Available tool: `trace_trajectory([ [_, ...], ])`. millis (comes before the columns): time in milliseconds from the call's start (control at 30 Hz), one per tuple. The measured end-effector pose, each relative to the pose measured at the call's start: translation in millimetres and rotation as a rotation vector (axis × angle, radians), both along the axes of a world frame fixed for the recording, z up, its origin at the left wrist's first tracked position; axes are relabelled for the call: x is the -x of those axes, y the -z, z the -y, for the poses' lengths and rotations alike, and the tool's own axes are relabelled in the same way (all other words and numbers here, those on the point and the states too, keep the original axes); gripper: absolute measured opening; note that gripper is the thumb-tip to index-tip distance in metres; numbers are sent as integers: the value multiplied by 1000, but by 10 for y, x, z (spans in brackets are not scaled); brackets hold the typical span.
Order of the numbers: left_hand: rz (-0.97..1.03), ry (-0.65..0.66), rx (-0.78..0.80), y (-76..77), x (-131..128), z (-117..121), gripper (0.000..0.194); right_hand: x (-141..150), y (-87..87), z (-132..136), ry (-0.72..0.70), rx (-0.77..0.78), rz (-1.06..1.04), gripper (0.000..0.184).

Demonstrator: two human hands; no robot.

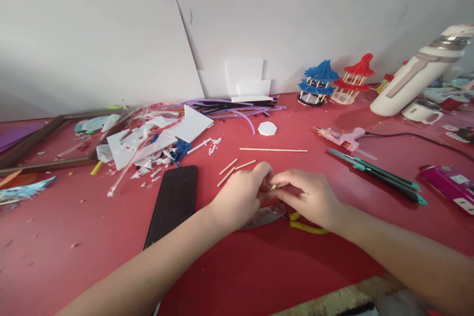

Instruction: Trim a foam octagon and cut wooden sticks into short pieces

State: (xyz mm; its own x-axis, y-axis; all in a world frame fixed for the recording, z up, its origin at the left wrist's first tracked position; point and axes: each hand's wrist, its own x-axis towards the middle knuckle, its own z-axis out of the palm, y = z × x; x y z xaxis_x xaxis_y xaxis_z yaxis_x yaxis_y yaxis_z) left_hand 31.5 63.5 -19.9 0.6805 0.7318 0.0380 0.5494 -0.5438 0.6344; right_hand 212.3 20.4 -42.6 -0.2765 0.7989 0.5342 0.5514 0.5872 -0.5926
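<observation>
Left hand [240, 196] and right hand [314, 194] grips both pinched on small pale piece [273, 187] mid-frame, about equally near, long axis mostly hidden; short sticks [228, 166] lie just up-left, slanting toward upper right.

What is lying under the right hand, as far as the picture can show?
Yellow handles show beneath the right hand, on the red table. The hand seems to cover part of them; whether anything else lies there cannot be seen.
</observation>
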Motion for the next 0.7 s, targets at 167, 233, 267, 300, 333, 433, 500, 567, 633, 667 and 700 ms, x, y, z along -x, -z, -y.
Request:
trace_trajectory([
  [167, 2, 17, -15, -17, 9, 7, 21, -11, 12, 12, -20, -107, 47, 8],
  [233, 9, 17, -16, -21, 9, 3, 20, -14, 11, 12, -18, -110, 38, 9],
  [267, 13, 15, -14, -21, 8, 0, 20, -16, 9, 11, -16, -113, 36, 10],
  [300, 15, 13, -11, -20, 7, -3, 20, -17, 8, 10, -16, -118, 36, 10],
  [333, 13, 10, -9, -18, 5, -5, 20, -18, 6, 9, -17, -121, 39, 10],
  [433, 9, -3, -11, -3, 0, -7, 21, -17, 6, 6, -12, -105, 52, 9],
  [500, 3, -20, -11, 9, -1, -7, 21, -13, 13, 3, -4, -78, 59, 10],
  [567, -1, -33, -5, 16, 0, -7, 20, -12, 21, -3, -4, -65, 79, 11],
  [633, 4, -38, 2, 19, 2, -9, 20, -28, 9, -13, -25, -74, 127, 12],
  [667, 10, -41, 7, 19, 3, -11, 20, -49, -12, -17, -36, -81, 159, 14],
  [700, 21, -46, 22, 19, 4, -14, 20, -79, -46, -18, -38, -83, 194, 16],
])
